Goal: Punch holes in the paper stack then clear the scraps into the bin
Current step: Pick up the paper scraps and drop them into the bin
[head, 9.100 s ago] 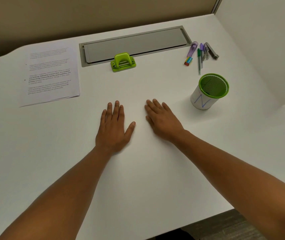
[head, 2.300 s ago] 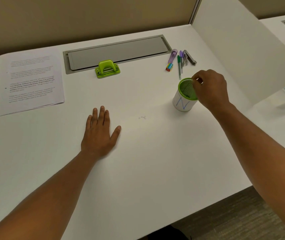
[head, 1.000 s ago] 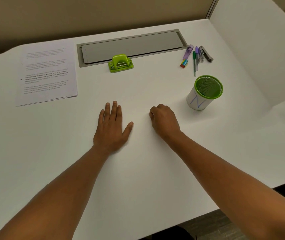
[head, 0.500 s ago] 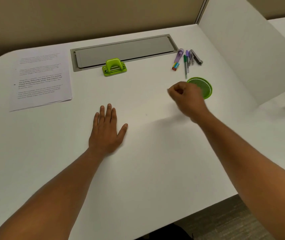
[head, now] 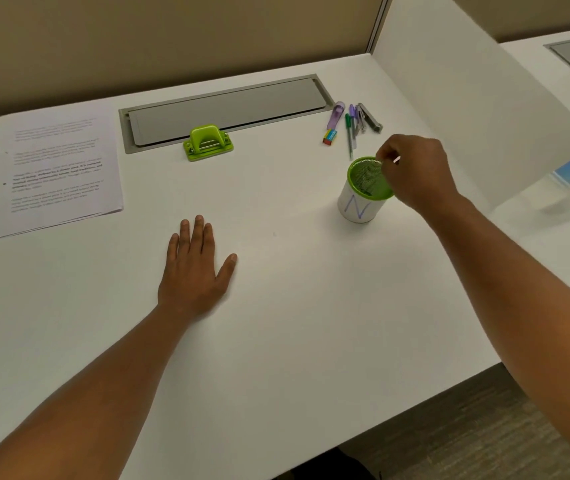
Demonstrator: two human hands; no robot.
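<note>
Over bin point(head: 363, 188): right hand point(head: 415, 171) fingers pinched (contents unclear) | left hand point(head: 193, 268) spread flat

Office cubicle: white desk point(head: 294, 341), partition point(head: 467, 98), pens point(head: 349, 133).

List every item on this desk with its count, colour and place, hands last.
Paper stack: one, white, printed, far left.
Hole punch: one, green, at the near edge of the grey desk panel.
Bin: one, white cup with green mesh rim, right of centre.
Pens and small stationery: several, purple, green and grey, behind the bin.
Scrap speck: one, tiny, mid-desk.
Divider: one, white, right.
Left hand: flat, open on the desk.
Right hand: fingers pinched over the bin's rim.
</note>
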